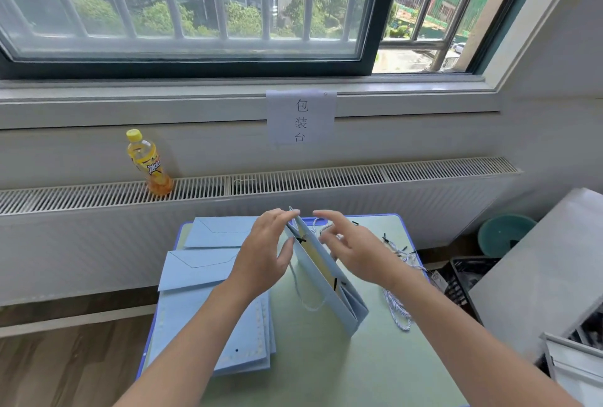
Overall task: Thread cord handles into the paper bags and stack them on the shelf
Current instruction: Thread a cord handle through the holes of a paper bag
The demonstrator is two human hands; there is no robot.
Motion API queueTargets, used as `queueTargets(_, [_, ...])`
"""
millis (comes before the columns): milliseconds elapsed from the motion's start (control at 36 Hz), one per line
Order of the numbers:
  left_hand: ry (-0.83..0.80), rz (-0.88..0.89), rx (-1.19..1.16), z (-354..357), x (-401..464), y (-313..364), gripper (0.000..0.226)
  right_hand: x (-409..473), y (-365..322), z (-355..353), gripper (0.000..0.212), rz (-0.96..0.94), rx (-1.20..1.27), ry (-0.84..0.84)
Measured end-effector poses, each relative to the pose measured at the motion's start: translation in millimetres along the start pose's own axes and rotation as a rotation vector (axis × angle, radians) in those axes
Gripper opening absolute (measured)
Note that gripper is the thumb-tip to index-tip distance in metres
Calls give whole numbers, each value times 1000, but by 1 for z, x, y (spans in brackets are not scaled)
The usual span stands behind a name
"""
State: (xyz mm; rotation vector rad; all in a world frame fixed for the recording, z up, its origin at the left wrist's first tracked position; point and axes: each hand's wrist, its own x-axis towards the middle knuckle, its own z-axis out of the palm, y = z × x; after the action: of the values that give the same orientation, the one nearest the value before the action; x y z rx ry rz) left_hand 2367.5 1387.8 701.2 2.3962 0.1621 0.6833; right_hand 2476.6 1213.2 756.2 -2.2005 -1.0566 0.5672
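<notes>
A light blue paper bag (321, 279) stands upright on the green table (326, 367), its mouth up. A white cord handle loops down its near side, with black cord tips at the holes. My left hand (264, 253) touches the bag's top edge on the left with straight fingers. My right hand (352, 253) hovers over the bag's mouth on the right, fingers spread; a cord end lies under its fingers, and I cannot see whether it pinches it. Flat blue bags (212, 292) lie stacked on the table's left. Loose white-and-blue cords (398, 302) lie at the right.
A yellow drink bottle (148, 161) stands on the radiator grille (293, 179) behind the table. A paper sign (300, 117) hangs below the windowsill. At the right are a grey shelf surface (538, 269), a black crate (463, 279) and a teal stool (504, 233).
</notes>
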Motion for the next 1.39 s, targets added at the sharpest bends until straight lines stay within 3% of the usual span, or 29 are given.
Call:
queueTargets(139, [-42, 71, 91, -1, 4, -1, 42, 16, 6, 2, 40, 47, -29, -21])
queueTargets(278, [-50, 95, 145, 1, 5, 1, 44, 27, 13, 10, 24, 58, -84, 11])
queueTargets(528, [-76, 66, 166, 2, 3, 6, 46, 30, 32, 16, 19, 154, -175, 53])
queueTargets(722, [-34, 92, 183, 7, 8, 2, 43, 11, 21, -3, 31, 212, 107, 57])
queueTargets(861, [-10, 94, 201, 12, 14, 5, 37, -11, 25, -18, 47, 144, 122, -2])
queueTargets(917, [2, 85, 200, 13, 17, 9, 32, -21, 28, -21, 39, 111, 119, -16])
queueTargets(972, [22, 68, 181, 13, 21, 12, 28, -30, 31, -22, 17, 102, 54, -42])
queueTargets(1111, [95, 12, 172, 15, 28, 11, 28, -35, 38, -22, 20, 109, -353, 88])
queueTargets(1167, [102, -90, 51, 12, 28, 12, 35, -35, 37, -26, 18, 125, -378, 155])
queueTargets(1250, [-60, -369, -369, 3, 29, 17, 52, -34, 37, -32, 17, 104, -344, 205])
queueTargets(1306, [-149, -488, -623, -2, 28, 21, 32, -33, 37, -33, 19, 104, -296, 209])
queueTargets(1389, [-77, -509, -775, -3, 24, 23, 5, -30, 42, -31, 16, 103, -131, 285])
